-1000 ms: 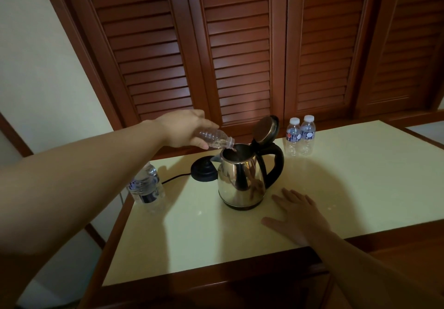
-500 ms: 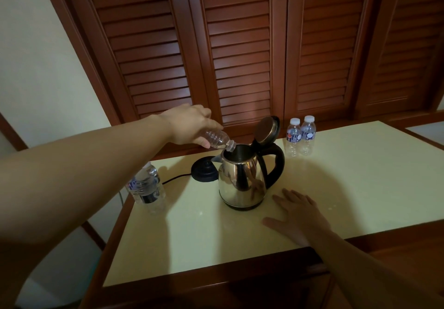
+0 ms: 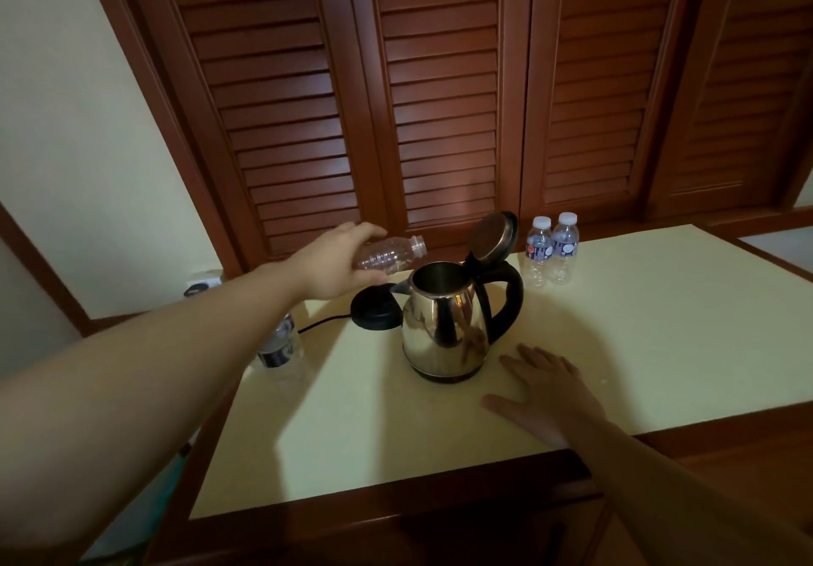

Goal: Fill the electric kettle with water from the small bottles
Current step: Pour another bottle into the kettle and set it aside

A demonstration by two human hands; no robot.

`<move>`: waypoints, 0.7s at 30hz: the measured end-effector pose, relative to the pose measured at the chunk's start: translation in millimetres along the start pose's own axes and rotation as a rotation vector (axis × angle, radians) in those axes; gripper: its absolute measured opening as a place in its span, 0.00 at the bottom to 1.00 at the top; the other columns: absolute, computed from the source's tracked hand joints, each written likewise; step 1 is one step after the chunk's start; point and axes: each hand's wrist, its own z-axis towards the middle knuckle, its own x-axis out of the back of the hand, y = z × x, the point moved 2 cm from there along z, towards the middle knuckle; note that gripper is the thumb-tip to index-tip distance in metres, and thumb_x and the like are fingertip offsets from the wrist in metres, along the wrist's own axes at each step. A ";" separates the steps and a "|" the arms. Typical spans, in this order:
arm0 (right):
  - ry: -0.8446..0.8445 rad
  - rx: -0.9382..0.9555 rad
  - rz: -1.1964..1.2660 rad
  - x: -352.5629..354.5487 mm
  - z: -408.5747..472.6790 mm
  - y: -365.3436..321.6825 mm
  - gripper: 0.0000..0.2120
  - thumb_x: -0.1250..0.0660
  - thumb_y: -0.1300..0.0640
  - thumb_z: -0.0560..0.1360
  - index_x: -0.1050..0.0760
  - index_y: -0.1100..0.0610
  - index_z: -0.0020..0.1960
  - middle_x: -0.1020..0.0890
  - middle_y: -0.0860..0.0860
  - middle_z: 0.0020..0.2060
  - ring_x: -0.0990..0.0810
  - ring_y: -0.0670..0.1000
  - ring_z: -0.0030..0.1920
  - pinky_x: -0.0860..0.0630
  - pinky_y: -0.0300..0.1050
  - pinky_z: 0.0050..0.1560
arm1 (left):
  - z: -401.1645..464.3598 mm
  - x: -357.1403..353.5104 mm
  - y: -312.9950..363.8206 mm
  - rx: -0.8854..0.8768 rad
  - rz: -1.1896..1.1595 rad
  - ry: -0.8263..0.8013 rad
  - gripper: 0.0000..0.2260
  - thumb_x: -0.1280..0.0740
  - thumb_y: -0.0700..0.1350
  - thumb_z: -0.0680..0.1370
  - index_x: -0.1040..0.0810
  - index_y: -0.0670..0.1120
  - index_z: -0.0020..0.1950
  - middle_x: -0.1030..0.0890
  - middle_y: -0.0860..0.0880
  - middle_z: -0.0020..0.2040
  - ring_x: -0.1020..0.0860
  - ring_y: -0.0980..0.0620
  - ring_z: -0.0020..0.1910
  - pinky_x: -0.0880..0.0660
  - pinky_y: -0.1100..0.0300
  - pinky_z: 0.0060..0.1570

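Observation:
A shiny steel electric kettle [image 3: 444, 323] stands on the pale table [image 3: 638, 345], its lid [image 3: 490, 238] hinged open and its black handle to the right. My left hand [image 3: 334, 264] grips a small clear uncapped bottle [image 3: 391, 253], held nearly level just left of and above the kettle's mouth; it looks empty. My right hand [image 3: 550, 394] rests flat on the table right of the kettle's base. Two capped small bottles [image 3: 552, 249] stand side by side behind the kettle to the right.
The kettle's black power base [image 3: 374, 310] with its cord sits behind-left of the kettle. A larger bottle with a dark label [image 3: 281, 345] stands at the table's left edge, partly behind my forearm. Wooden louvred doors [image 3: 440, 103] close off the back.
My left hand has lifted the bottle's neck out of the kettle's mouth and drawn it back left, tilting it up toward level. My right hand has stayed put.

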 end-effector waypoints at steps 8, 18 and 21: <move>0.043 -0.020 -0.036 -2.2 -2.2 -11.4 0.42 0.47 0.21 0.73 0.38 0.42 0.80 0.39 0.48 0.81 0.43 0.54 0.80 0.46 0.55 0.80 | -65.3 -60.1 -3.2 0.167 -0.450 0.202 0.21 0.21 0.53 0.73 0.25 0.56 0.62 0.23 0.52 0.53 0.23 0.54 0.50 0.26 0.58 0.48; -0.024 0.246 -0.048 -10.0 -15.3 -116.9 0.26 0.43 0.34 0.81 0.28 0.46 0.72 0.26 0.49 0.62 0.26 0.52 0.61 0.27 0.54 0.64 | -146.3 -116.9 -14.5 0.184 -0.491 0.126 0.26 0.21 0.54 0.73 0.26 0.58 0.68 0.23 0.58 0.57 0.23 0.60 0.55 0.27 0.67 0.51; -0.049 0.241 -0.070 -14.8 -9.8 -128.8 0.24 0.41 0.36 0.81 0.28 0.47 0.72 0.27 0.50 0.60 0.26 0.53 0.59 0.26 0.54 0.62 | -162.4 -119.9 -24.4 0.193 -0.471 0.106 0.26 0.21 0.53 0.73 0.26 0.58 0.68 0.23 0.58 0.57 0.23 0.61 0.54 0.29 0.70 0.50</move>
